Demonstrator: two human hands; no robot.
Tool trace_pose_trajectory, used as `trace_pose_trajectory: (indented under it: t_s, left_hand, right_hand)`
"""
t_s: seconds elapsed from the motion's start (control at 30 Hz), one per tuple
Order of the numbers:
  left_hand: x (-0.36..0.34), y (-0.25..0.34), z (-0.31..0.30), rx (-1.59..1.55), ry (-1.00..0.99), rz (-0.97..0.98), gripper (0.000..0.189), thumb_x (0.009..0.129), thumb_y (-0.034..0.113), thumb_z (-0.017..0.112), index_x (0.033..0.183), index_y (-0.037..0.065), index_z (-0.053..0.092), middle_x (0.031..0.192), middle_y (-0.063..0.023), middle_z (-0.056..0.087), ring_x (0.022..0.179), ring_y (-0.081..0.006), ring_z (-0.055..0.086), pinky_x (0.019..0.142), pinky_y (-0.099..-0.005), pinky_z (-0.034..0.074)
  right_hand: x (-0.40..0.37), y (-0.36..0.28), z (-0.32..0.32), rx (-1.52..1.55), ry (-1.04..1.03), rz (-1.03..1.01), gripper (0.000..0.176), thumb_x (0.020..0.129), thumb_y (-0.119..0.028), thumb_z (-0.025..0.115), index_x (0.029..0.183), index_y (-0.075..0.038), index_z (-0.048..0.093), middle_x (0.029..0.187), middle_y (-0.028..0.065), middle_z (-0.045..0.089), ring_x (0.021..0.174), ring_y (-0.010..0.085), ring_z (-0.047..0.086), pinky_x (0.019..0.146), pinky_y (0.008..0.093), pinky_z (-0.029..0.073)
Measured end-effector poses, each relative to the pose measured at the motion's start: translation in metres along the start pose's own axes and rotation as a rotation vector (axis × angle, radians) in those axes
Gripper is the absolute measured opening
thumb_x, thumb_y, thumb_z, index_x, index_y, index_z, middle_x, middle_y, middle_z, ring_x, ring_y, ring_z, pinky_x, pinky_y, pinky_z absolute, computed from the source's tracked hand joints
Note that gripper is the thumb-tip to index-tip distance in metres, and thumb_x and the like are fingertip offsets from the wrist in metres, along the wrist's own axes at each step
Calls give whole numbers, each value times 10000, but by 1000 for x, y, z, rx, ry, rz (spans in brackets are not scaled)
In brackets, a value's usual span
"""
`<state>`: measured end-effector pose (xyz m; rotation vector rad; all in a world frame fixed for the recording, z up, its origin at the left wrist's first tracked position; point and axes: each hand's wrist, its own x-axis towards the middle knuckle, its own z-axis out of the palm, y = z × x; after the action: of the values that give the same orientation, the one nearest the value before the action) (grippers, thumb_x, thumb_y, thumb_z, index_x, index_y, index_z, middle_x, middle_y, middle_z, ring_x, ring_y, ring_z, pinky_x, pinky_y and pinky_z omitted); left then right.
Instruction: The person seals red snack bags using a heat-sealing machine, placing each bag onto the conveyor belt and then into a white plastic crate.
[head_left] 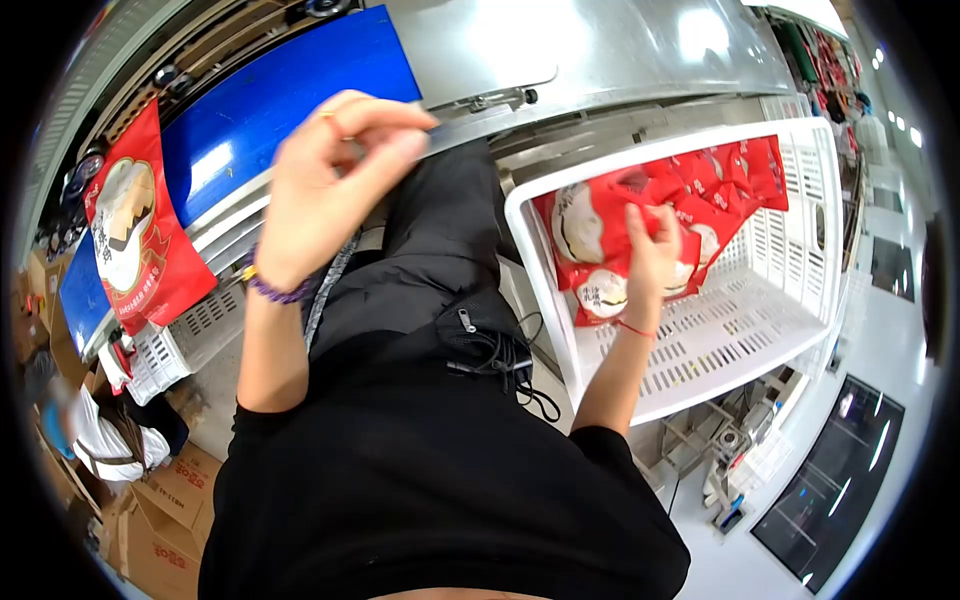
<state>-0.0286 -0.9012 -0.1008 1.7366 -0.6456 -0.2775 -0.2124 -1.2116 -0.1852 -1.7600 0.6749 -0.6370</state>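
My left hand [340, 170] is raised over the metal edge beside the blue belt [300, 80]. Its fingers are bent loosely, with a gap to the thumb, and nothing shows between them. Inside the white plastic basket [700, 395], my right hand [654, 250] is at a red food bag [580, 220] with a white printed patch. Thumb and bent fingers seem to pinch the bag, though their tips are partly hard to make out. Several more red bags [730, 165] lie heaped at the basket's far side. Another red bag [145, 220] lies across the belt's near edge at left.
A metal worktop [620, 50] runs along the back. At lower left are cardboard boxes [175, 500], a second white basket [160, 355] and a person in white [115, 430]. Metal equipment [725, 440] stands at lower right, below the large basket.
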Motion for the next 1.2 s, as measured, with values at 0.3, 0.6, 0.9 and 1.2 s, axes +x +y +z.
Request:
trace_pose_trajectory:
  t_s: [0.3,0.6,0.9,1.2]
  left_hand:
    - [9,-10,45,-419,-456,194,694,714,95,813,1330,41,499,1310,-86,534,1247,-195,476,1069,-356,359]
    - [7,-21,19,-779,-469,10,555,740,48,801,1233,22,547,1135,-38,619,1076,-109,554,946,-286,428]
    - [7,-24,-7,-1015,90,-162,191,905,95,648,1073,8,669,1036,-57,688,903,-78,646,795,-238,535]
    - [51,-67,-19,-168,390,-123,204,867,182,712,840,-17,675,806,34,587,733,-42,501,652,-206,423]
  right_hand:
    - [-33,-168,45,333,-360,-290,282,742,-52,732,760,-29,452,730,143,616,668,203,568,660,297,447]
    - [-19,-172,80,612,-700,-426,406,809,-179,767,753,-46,387,665,135,594,584,182,562,565,304,484]
    - [1,-122,124,289,-446,-15,558,778,51,719,1281,39,478,1162,97,599,1042,170,579,914,298,453]
    - [76,-94,161,196,-231,-56,218,931,-136,635,1042,49,661,986,51,672,863,87,594,799,227,468]
